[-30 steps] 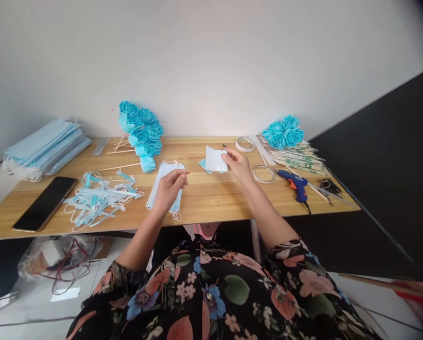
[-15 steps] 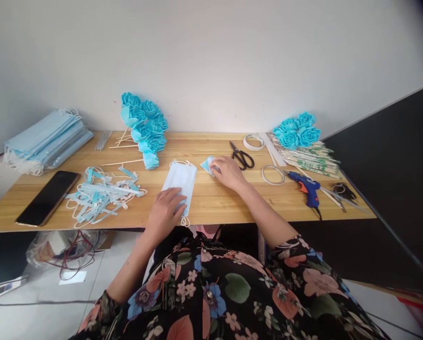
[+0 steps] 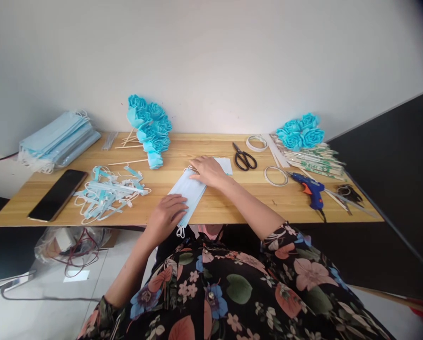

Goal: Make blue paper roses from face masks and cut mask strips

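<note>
One wooden tabletop [image 3: 245, 205] runs along a pale wall [image 3: 225, 71], with a black panel [image 3: 402, 156] slanting up on the person's right. Near its front edge a face mask [image 3: 193, 191] lies aslant, lower loops hanging past the edge. The hands are apart: the left hand [image 3: 164, 212] is laid loosely over the mask's lower left side, while the right hand [image 3: 208, 171] bends over its upper end; I can't tell whether it pinches. It also partly hides a white piece [image 3: 224, 165]. Scissors [image 3: 240, 152] lie beyond; blue flowers [image 3: 153, 127], scraps [image 3: 107, 193] and a phone [image 3: 58, 194] occupy the left, a glue gun [image 3: 314, 191] the right.
</note>
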`<act>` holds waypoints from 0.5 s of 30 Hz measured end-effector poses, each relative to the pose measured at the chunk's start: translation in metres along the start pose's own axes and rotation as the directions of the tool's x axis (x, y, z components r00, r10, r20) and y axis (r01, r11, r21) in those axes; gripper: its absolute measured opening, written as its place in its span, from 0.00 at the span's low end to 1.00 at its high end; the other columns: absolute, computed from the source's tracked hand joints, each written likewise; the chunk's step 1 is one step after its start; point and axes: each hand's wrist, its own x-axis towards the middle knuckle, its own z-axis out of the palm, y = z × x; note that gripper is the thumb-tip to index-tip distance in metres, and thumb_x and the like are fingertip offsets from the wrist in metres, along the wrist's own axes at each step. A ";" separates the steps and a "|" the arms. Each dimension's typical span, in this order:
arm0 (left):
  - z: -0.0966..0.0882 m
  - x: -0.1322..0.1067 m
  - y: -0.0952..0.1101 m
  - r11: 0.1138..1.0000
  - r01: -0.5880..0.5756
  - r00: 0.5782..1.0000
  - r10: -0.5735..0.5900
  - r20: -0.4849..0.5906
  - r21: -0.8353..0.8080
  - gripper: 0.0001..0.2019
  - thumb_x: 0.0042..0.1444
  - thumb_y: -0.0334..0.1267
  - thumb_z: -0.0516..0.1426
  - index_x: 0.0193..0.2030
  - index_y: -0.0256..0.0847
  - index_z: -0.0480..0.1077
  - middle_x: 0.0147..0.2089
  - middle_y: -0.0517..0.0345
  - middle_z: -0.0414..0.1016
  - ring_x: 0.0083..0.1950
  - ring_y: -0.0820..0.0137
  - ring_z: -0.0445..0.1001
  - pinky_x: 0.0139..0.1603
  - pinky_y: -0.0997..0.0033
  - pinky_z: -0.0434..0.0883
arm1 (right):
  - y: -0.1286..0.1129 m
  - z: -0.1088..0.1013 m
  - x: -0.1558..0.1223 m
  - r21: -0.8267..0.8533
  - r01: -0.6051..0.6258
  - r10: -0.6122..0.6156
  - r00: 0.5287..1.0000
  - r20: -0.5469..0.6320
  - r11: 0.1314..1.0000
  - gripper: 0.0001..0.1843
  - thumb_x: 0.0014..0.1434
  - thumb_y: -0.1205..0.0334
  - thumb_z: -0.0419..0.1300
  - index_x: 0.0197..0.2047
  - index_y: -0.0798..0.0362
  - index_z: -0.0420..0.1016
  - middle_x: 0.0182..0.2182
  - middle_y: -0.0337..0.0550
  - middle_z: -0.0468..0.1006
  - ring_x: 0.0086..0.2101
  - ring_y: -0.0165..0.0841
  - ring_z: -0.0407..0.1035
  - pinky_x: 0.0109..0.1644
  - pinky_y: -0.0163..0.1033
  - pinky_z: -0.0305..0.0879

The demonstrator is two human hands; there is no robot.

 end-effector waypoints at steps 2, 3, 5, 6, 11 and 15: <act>-0.002 -0.002 0.001 1.000 0.006 1.000 -0.005 0.010 -0.026 0.10 0.67 0.40 0.57 0.45 0.45 0.80 0.54 0.47 0.82 0.61 0.54 0.77 0.64 0.42 0.72 | -0.005 -0.003 0.008 -0.061 -0.039 0.045 0.995 0.093 0.997 0.23 0.61 0.53 0.68 0.55 0.56 0.78 0.54 0.57 0.81 0.55 0.52 0.72 0.55 0.49 0.62; -0.004 -0.002 0.001 0.999 0.017 1.000 -0.016 0.013 -0.041 0.10 0.67 0.41 0.56 0.45 0.45 0.80 0.55 0.47 0.82 0.61 0.54 0.77 0.64 0.43 0.72 | -0.008 -0.004 0.010 -0.084 -0.056 0.067 0.989 0.131 0.995 0.21 0.60 0.52 0.68 0.52 0.55 0.79 0.52 0.57 0.83 0.53 0.52 0.74 0.54 0.49 0.62; -0.011 -0.001 0.000 0.996 0.053 0.999 -0.052 0.003 -0.067 0.11 0.67 0.42 0.56 0.48 0.45 0.80 0.58 0.45 0.80 0.61 0.55 0.77 0.63 0.47 0.73 | -0.010 -0.005 0.014 -0.102 -0.078 0.095 0.980 0.175 0.992 0.17 0.60 0.52 0.69 0.48 0.53 0.80 0.48 0.54 0.84 0.51 0.50 0.75 0.52 0.48 0.61; -0.015 0.001 -0.001 0.995 0.073 0.997 -0.074 -0.013 -0.072 0.12 0.67 0.43 0.56 0.50 0.45 0.79 0.60 0.44 0.79 0.61 0.56 0.76 0.64 0.48 0.73 | -0.010 -0.005 0.014 -0.099 -0.080 0.097 0.979 0.180 0.992 0.15 0.60 0.53 0.68 0.46 0.53 0.80 0.47 0.53 0.85 0.50 0.49 0.76 0.50 0.46 0.61; -0.033 0.026 -0.014 0.984 0.169 0.980 -0.174 -0.102 -0.054 0.23 0.64 0.47 0.58 0.63 0.42 0.72 0.66 0.42 0.73 0.68 0.53 0.71 0.68 0.46 0.67 | -0.008 -0.001 0.006 0.041 0.040 -0.043 0.996 0.083 0.998 0.06 0.61 0.60 0.65 0.40 0.52 0.78 0.43 0.48 0.83 0.46 0.42 0.75 0.43 0.40 0.58; -0.037 0.053 -0.028 0.939 0.303 0.952 -0.307 0.000 -0.160 0.34 0.56 0.51 0.62 0.68 0.42 0.67 0.63 0.43 0.76 0.59 0.53 0.77 0.59 0.51 0.74 | -0.013 -0.005 -0.009 0.321 0.023 -0.012 0.999 -0.036 0.947 0.06 0.63 0.61 0.61 0.43 0.51 0.74 0.38 0.41 0.82 0.37 0.35 0.72 0.39 0.37 0.56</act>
